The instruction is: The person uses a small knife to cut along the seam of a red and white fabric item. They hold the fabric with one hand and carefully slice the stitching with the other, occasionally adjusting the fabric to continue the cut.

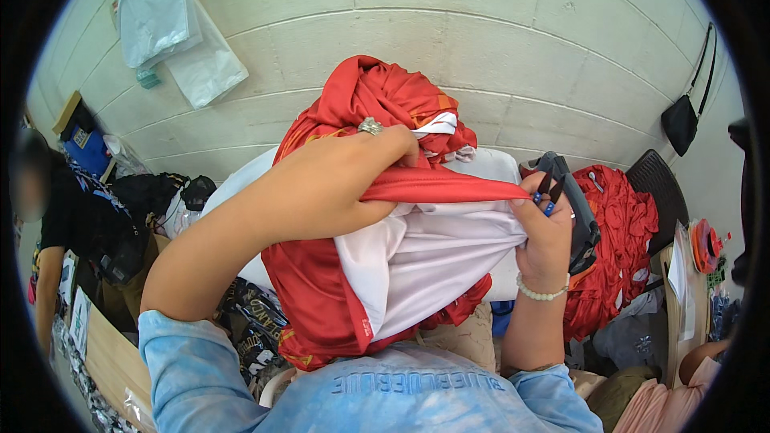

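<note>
A shiny red garment point(317, 297) with a white inner side lies bunched in front of me, part of it spread over my lap. My left hand point(353, 172), a ring on one finger, is closed on a folded red edge of it. That edge is stretched taut to my right hand point(547, 232), whose thumb and fingers pinch its far end. Also in my right hand is a small pair of blue and black thread snips point(547, 194), sticking up between the fingers. The white side of the cloth fans out in creases below the taut edge.
More red garments point(609, 232) are heaped at the right beside a grey bin point(581, 224). A white table surface point(497, 168) shows under the cloth. Plastic bags point(172, 24) and a black pouch point(680, 124) hang on the wall. Other people are at the far left and lower right.
</note>
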A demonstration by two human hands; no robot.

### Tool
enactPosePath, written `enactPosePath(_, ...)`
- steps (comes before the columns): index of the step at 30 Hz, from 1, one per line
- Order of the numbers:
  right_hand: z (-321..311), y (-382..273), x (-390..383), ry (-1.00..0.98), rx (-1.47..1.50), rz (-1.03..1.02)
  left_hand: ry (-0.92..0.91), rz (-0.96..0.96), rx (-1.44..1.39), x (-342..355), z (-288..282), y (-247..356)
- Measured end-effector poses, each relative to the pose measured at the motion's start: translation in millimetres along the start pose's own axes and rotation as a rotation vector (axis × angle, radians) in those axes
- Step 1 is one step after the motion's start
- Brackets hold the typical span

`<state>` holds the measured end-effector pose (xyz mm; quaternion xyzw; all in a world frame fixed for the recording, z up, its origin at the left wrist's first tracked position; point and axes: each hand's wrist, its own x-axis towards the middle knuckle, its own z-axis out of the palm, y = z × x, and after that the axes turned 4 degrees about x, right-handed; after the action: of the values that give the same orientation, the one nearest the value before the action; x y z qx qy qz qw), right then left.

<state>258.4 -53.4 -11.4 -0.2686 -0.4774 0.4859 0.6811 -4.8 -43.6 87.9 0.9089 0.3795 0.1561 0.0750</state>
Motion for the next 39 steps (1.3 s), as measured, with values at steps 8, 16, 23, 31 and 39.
enactPosePath(8,-13,-13,5,0.159,-0.034,-0.110,0.086,-0.227,-0.287,-5,-10,-34)
enactPosePath(16,-28,-14,22,0.278,0.086,-0.217,0.257,-0.286,-0.579,-6,-9,-62)
enactPosePath(23,-27,-23,73,0.324,0.061,-0.218,0.338,-0.482,-0.648,1,-29,-89)
enactPosePath(31,12,-17,200,0.105,-0.430,0.068,0.651,-0.293,0.003,89,-78,-166)
enactPosePath(39,-3,28,28,-0.115,-0.538,0.252,0.637,0.055,-0.005,-15,50,-51)
